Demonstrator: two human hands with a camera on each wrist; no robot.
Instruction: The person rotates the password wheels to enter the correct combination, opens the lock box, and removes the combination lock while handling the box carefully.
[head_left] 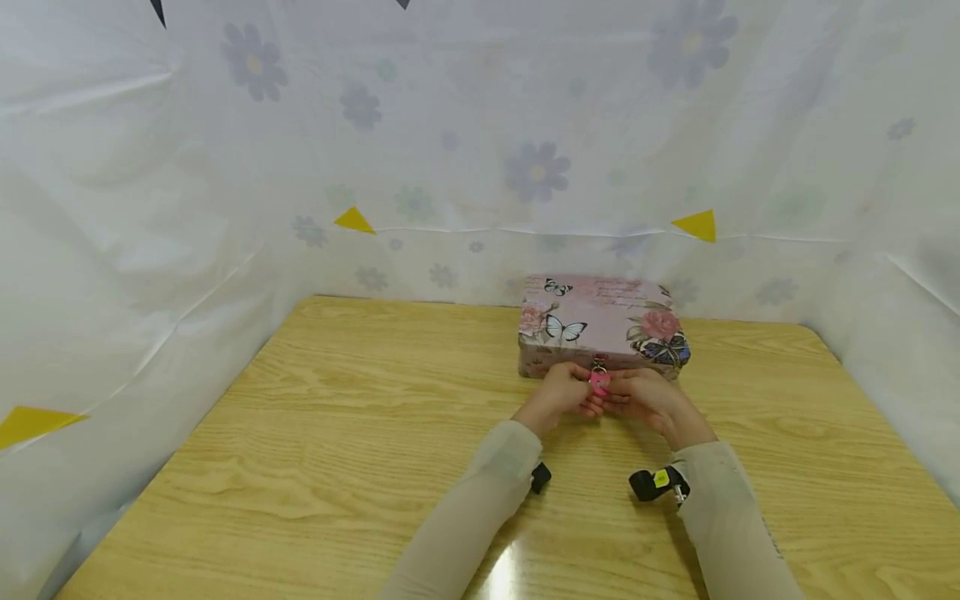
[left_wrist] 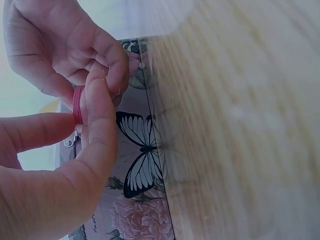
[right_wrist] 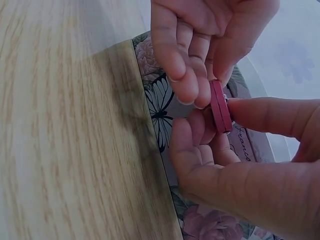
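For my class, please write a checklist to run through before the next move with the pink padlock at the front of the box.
1. Box closed: ok.
2. Box resting on the table: ok.
3. Left hand gripping the pink padlock: ok, thumb against it.
4. Right hand gripping the padlock: ok, thumb against its other end.
5. Padlock locked or unlocked: cannot tell, too small and partly covered.

Lock (left_wrist: 77,105), small, red: the left hand (left_wrist: 77,177) pinches it between thumb and fingers; the right hand (left_wrist: 65,47), fingers curled, touches it. Metal fitting (left_wrist: 69,141): shows beside the left thumb. Box (left_wrist: 132,104), pink: bears a printed butterfly (left_wrist: 146,149) and rose (left_wrist: 141,219) along its edge at the wooden tabletop (left_wrist: 240,125).
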